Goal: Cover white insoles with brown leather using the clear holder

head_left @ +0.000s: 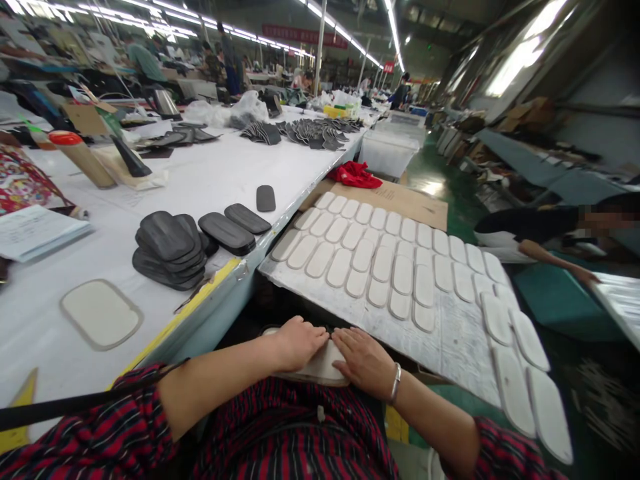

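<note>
Left hand (301, 341) and right hand (364, 363) lie flat, unclenched, fingers extended, on a pale, rounded oblong pad (320, 367) at the lap. Rows of similar grey-edged white pads (383, 264) lie on the board (453, 340) at right; dark, matt oval pieces (167, 237) stand stacked on the white tabletop (215, 170).

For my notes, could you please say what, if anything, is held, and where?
Left hand and right hand rest on a pale pad near its far edge; grip unclear.

We wear a red and dark plaid top (295, 450) with thin white lines, elbow-length sleeves (105, 427) and a silver bracelet (396, 384)
</note>
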A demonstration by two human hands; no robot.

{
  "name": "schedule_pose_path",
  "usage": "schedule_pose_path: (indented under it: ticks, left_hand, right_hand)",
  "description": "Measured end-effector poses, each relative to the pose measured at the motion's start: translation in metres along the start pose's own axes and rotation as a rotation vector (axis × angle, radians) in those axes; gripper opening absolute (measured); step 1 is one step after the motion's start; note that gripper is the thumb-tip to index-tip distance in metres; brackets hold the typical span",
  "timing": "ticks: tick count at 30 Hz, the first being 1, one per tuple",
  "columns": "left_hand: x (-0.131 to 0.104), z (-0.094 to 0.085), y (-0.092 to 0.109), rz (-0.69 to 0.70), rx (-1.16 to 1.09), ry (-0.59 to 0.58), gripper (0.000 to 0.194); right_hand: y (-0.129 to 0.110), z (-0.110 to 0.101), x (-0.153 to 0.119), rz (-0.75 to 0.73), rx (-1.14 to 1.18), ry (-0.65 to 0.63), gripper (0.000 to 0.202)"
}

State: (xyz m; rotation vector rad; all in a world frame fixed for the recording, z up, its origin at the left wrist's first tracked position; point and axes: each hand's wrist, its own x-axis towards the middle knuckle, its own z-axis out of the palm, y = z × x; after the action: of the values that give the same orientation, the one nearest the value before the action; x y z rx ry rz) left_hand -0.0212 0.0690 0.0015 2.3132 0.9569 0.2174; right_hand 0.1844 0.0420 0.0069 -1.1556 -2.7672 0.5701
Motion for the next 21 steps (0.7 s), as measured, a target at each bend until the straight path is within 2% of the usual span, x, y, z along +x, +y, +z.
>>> schedule_pose_path:
  ticks: [1, 3, 6, 8, 10, 13, 16, 21]
  left_hand:
    - [-0.001, -0.001, 0.002, 0.019, 0.066, -0.016, 0.04]
    - [-0.005, -0.008, 0.0, 0.052, 0.102, -0.068, 0.044]
    - [-0.018, -0.031, -0.02, 0.039, -0.129, -0.15, 0.05]
    - [-0.032, -0.045, -0.043, -0.044, -0.292, -0.122, 0.061]
    - [-0.047, -0.051, -0.064, -0.133, -0.402, -0.075, 0.071]
    - [-0.065, -0.046, -0.081, -0.15, -0.521, -0.078, 0.069]
    - [-0.071, -0.036, -0.082, -0.142, -0.521, -0.042, 0.063]
    - [-0.071, -0.033, -0.079, -0.099, -0.459, 0.002, 0.06]
  right_hand:
    - [-0.001, -0.001, 0.001, 0.008, 0.014, 0.005, 0.05]
    - [0.004, -0.005, 0.005, 0.095, 0.215, -0.038, 0.049]
    - [0.025, -0.009, 0.02, 0.299, 0.613, -0.156, 0.05]
    - [0.04, -0.005, 0.036, 0.38, 0.721, -0.222, 0.059]
    - [0.05, 0.004, 0.055, 0.404, 0.754, -0.305, 0.063]
    - [0.049, 0.02, 0.081, 0.397, 0.768, -0.474, 0.064]
    - [0.041, 0.027, 0.104, 0.375, 0.71, -0.576, 0.066]
    - [0.028, 0.026, 0.126, 0.299, 0.647, -0.636, 0.068]
